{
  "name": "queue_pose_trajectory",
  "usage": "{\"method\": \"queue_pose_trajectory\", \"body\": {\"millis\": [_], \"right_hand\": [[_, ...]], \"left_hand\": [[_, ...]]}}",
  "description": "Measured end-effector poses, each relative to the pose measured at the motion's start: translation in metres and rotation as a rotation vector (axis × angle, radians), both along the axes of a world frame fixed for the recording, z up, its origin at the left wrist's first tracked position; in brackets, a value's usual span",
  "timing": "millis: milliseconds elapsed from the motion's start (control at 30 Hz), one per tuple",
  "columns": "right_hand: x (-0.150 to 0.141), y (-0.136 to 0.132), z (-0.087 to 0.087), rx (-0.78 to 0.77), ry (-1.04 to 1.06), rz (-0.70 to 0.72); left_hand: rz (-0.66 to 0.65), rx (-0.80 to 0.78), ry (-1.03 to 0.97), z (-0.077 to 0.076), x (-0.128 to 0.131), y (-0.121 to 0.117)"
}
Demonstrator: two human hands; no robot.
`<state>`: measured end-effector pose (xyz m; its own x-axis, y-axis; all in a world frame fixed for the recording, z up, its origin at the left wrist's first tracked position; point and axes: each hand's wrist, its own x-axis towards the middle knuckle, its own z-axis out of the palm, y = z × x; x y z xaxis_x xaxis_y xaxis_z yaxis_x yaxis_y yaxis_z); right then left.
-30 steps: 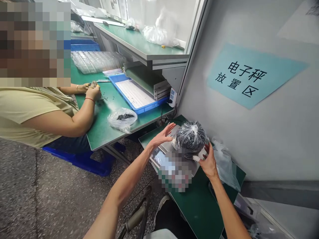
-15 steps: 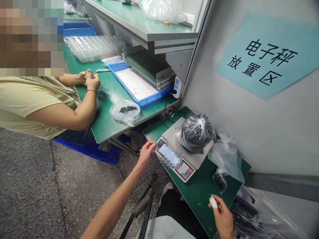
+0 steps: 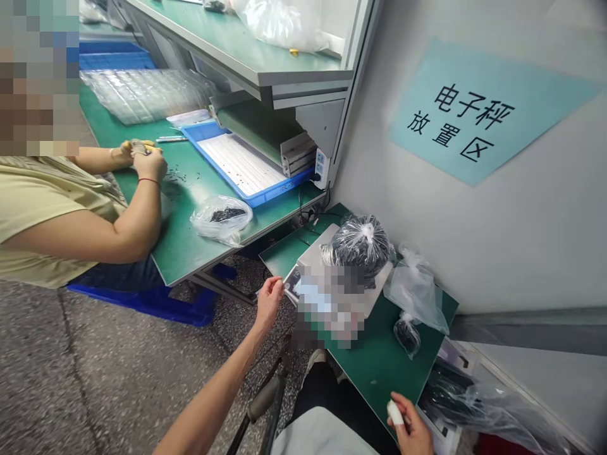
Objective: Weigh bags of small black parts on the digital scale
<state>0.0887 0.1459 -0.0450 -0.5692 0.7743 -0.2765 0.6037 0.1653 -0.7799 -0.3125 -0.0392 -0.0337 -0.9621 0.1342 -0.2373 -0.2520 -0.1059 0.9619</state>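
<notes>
My left hand (image 3: 270,298) is at the near left corner of an electronic scale (image 3: 310,259), its fingertips pressed together and seemingly touching the edge. Whether anything small is pinched there is hidden. On the scale's metal pan rests a tied clear plastic bag (image 3: 353,249) full of dark, thin pieces. Blurred blocks cover the display and keypad. My right hand (image 3: 411,426) hovers by the near edge of the green table (image 3: 372,373), fingers loosely bent and apart. A white cover sits on one of its digits, apparently the thumb.
Right of the scale lie a clear bag (image 3: 415,291) and a small bag of dark pieces (image 3: 406,335). A co-worker (image 3: 85,215) sits at the left workbench (image 3: 177,253), near a blue tray (image 3: 253,199) and an open bag (image 3: 220,218). A chair armrest (image 3: 265,398) is beside me.
The view has swung slightly, shifting the scene left. My left hand stays at the scale's corner. My right hand has dropped a little towards me. The bag remains on the scale.
</notes>
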Motion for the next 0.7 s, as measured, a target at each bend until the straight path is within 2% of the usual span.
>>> {"method": "queue_pose_trajectory", "body": {"millis": [200, 367, 567, 700], "right_hand": [[-0.066, 0.045, 0.039, 0.090, 0.083, -0.126], [-0.120, 0.073, 0.064, 0.135, 0.185, -0.118], [-0.188, 0.102, 0.074, 0.222, 0.276, -0.113], [-0.257, 0.113, 0.076, 0.110, 0.476, -0.135]], "left_hand": [[-0.003, 0.066, 0.106, 0.023, -0.038, 0.029], [-0.067, 0.132, 0.155, 0.038, -0.064, 0.060], [-0.186, 0.194, 0.198, 0.040, -0.079, 0.096], [-0.296, 0.179, 0.199, 0.040, -0.076, 0.126]]}}
